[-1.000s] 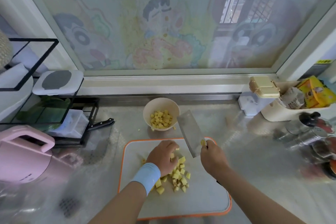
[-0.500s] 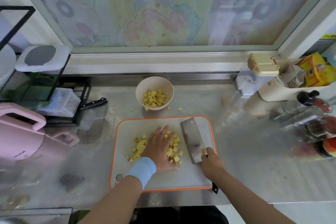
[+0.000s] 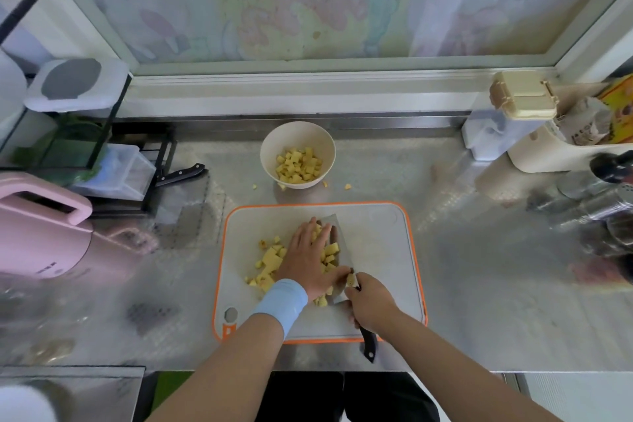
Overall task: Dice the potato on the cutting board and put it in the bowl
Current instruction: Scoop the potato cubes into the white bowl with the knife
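The grip of the right hand (image 3: 371, 301) is wrapped round the black-handled steel cleaver (image 3: 337, 236); the left hand (image 3: 308, 257) lies flat, holding nothing.

Head view: on the white, orange-rimmed plastic cutting board (image 3: 376, 243), the left hand's straight fingers press the yellow diced potato (image 3: 270, 259) against the blade. More dice already sit in the cream round bowl (image 3: 270, 147) beyond the board. The likely slip is that a tilted, overloaded blade would spill cubes onto the steel tabletop (image 3: 479, 284), where a few strays (image 3: 347, 186) lie. The fingertips also look close to the edge.
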{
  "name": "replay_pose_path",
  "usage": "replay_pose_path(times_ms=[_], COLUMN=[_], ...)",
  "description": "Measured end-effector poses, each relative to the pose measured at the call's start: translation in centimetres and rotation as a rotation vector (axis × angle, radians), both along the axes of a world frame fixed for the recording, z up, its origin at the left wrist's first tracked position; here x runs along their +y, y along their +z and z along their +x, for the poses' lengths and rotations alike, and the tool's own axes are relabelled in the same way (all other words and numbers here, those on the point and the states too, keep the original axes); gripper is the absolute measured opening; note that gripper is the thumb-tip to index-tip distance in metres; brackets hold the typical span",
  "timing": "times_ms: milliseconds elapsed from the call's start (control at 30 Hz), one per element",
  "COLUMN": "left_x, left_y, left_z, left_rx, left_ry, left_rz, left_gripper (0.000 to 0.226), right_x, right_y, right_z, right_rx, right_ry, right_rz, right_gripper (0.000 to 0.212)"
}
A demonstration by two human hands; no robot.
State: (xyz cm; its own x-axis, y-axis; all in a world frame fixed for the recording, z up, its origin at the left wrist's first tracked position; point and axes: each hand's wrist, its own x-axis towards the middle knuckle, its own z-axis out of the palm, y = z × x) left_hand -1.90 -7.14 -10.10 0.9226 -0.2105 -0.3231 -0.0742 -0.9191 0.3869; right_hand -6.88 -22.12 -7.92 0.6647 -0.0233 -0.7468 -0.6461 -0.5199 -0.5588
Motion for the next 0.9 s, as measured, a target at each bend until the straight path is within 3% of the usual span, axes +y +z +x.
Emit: replay_pose_path(times_ms=[133, 467, 667, 900], left_x=[-0.1, 0.9, 1.5, 2.4], left_y=[-0.4, 2.8, 6.5, 8.7], left_z=[-0.7, 0.9, 5.2, 12.8], left_rx=[-0.067, -0.235, -0.348, -0.309], left_ry=[-0.024, 0.03, 0.011, -0.002], left_rz=[-0.046, -0.245, -0.29, -0.325], left_gripper=[0.085, 0.067, 0.061, 0.058], right_x=[0.7, 0.7, 1.2, 2.7], right_y=[0.6, 4.2, 7.8, 10.3], right_z=[0.2, 2.1, 5.9, 12.8], right_rx=[0.028, -0.139, -0.236, -0.306], right_ry=[-0.047, -0.118, -0.118, -0.108], right_rz=[0.139, 0.126, 0.122, 0.066], right_gripper=[0.012, 0.025, 0.023, 0.025])
